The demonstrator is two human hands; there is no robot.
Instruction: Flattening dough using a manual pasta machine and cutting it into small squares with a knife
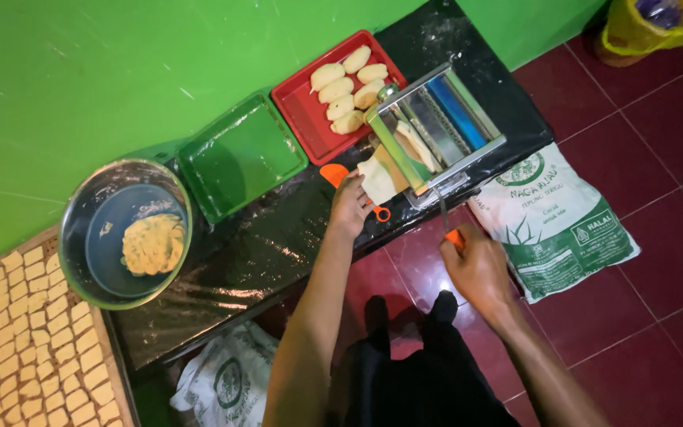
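Observation:
A steel hand-cranked dough roller (435, 130) stands on a black-covered bench (262, 237). My right hand (476, 269) is closed around its orange crank handle (454, 236). My left hand (349, 207) rests under a flat pale dough sheet (379, 175) that hangs out of the roller's near side. An orange scraper (340, 178) lies just beside that hand. A red tray (310, 111) behind the roller holds several oval dough pieces (348, 85).
An empty green tray (240, 154) sits left of the red one. A metal bowl (124, 233) with a dough lump stands further left. Cut dough squares (25, 348) cover a board. Flour sacks (551, 217) lie on the red tile floor.

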